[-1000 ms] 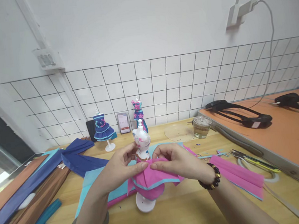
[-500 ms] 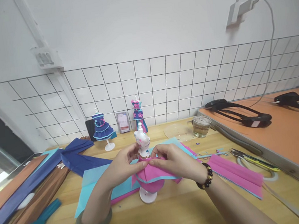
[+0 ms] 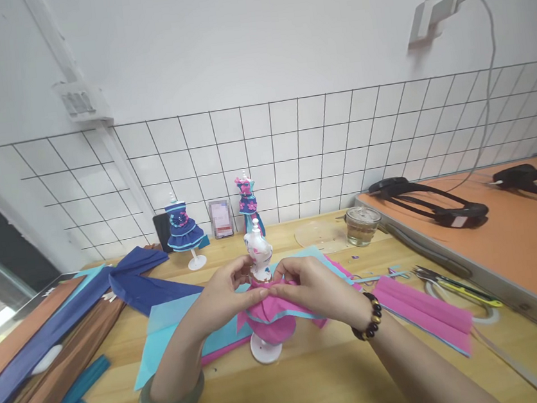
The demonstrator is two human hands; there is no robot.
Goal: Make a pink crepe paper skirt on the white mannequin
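A small white dress-form mannequin stands on a round white base at the middle of the table. Pink fabric with a light blue edge is gathered around its waist like a skirt. At the left side of the waist, my left hand pinches the fabric, its thumb pressed on the front. My right hand grips the same fabric on the right, thumb and fingers close to the waist. Behind the mannequin lie light blue sheets with pink beneath.
Two dressed mannequins, one in a blue dress and one in pink and blue, stand at the back. Right are a glass cup, a folded pink strip and a yellow cutter. Several fabric strips lie left.
The mannequin's top has shifted slightly to the right. The pink fabric is more bunched at the waist between my hands, which have stayed nearly in place.
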